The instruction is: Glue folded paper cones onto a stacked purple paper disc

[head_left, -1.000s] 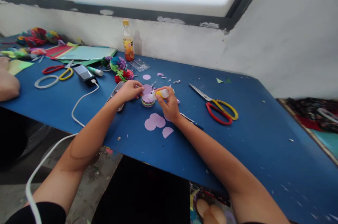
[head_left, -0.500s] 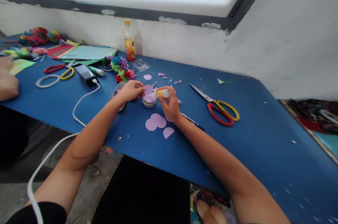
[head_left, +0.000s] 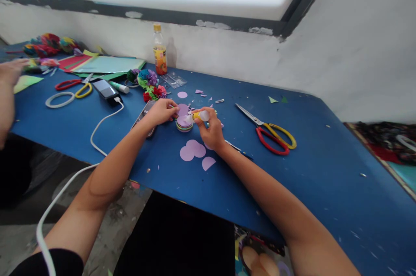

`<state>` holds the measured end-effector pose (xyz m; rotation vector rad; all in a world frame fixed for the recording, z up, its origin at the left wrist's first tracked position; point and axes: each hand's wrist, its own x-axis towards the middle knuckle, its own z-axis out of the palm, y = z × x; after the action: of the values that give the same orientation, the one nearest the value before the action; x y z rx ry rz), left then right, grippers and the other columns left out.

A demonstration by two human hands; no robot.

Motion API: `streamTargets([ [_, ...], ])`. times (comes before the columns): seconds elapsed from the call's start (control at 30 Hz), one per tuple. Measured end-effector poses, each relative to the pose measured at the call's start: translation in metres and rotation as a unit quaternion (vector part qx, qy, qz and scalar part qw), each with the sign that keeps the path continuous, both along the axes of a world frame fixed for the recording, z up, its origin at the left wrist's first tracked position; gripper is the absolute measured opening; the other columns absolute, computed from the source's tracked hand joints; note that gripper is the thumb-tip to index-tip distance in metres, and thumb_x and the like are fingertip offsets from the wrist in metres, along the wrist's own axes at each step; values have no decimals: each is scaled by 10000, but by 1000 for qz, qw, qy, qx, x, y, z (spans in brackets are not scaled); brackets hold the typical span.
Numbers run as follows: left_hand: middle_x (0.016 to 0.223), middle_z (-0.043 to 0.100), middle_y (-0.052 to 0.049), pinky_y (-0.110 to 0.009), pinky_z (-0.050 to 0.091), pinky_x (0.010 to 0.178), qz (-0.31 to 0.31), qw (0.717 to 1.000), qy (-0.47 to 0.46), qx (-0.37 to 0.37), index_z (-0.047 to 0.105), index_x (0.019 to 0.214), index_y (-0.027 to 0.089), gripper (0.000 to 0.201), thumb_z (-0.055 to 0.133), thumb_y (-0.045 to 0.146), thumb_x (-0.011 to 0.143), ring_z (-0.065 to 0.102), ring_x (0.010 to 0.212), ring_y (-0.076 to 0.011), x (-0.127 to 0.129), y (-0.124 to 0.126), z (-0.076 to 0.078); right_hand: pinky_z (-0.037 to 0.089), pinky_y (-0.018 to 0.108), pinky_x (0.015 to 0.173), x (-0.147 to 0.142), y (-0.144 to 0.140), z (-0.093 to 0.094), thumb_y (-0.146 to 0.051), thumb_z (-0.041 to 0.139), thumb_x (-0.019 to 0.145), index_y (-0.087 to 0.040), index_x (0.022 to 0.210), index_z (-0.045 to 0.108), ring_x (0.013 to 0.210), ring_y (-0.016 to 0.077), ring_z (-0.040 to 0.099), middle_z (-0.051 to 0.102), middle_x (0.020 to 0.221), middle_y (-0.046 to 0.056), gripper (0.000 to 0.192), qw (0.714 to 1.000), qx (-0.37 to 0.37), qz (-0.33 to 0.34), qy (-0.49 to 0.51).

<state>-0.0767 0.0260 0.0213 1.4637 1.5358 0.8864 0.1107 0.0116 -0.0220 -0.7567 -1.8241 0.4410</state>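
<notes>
l hand [head_left: 162, 112] pinching 1 purple disc [head_left: 183, 109], r hand [head_left: 212, 129] gripping white-yellow tube [head_left: 199, 115] w/ tip at disc stack [head_left: 184, 127].

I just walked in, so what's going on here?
A person's right hand holds a small white-and-yellow tube, its tip at the purple top of a round stack. The left hand is at the edge of a purple disc just behind. Loose purple circles lie nearer the person, large scissors to the right.
</notes>
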Motion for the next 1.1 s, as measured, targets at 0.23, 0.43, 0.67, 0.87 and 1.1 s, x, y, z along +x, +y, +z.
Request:
streamTargets([
  [0.23,690,642,-26,-215,441,558,6,995,67,69,642,763,134,87,586,199,779,575,575,-112,-8,5,-5,472,396,872,2,2,-1,-285,513,884,-250,1038,451,954,204,619,648,1021,60,170,1000,-1,30,2],
  [0.43,723,667,-26,-212,420,573,5,990,110,84,678,823,139,125,573,194,782,571,583,-113,-10,7,-4,468,393,866,3,0,-1,-316,490,900,-250,1058,458,939,201,597,614,1022,61,174,1000,6,11,-3],
  [0.67,753,679,-38,-228,442,649,5,989,116,92,690,821,139,123,587,180,768,593,669,-133,-10,8,-5,473,397,847,4,1,-4,-339,465,913,-265,1086,441,906,198,594,602,1009,53,190,1000,12,27,3],
  [0.87,783,691,-58,-218,449,645,2,993,78,91,691,852,117,141,610,139,739,611,691,-130,-10,8,-6,466,391,872,4,1,-4,-325,487,902,-260,1088,447,939,198,591,599,1040,55,202,999,13,49,-15],
  [1.1,794,718,-61,-250,476,680,-14,990,94,100,733,858,134,179,615,203,742,628,698,-153,-10,8,-7,490,384,826,3,1,-8,-324,473,908,-265,1088,421,868,186,603,598,987,48,196,999,24,-10,46],
])
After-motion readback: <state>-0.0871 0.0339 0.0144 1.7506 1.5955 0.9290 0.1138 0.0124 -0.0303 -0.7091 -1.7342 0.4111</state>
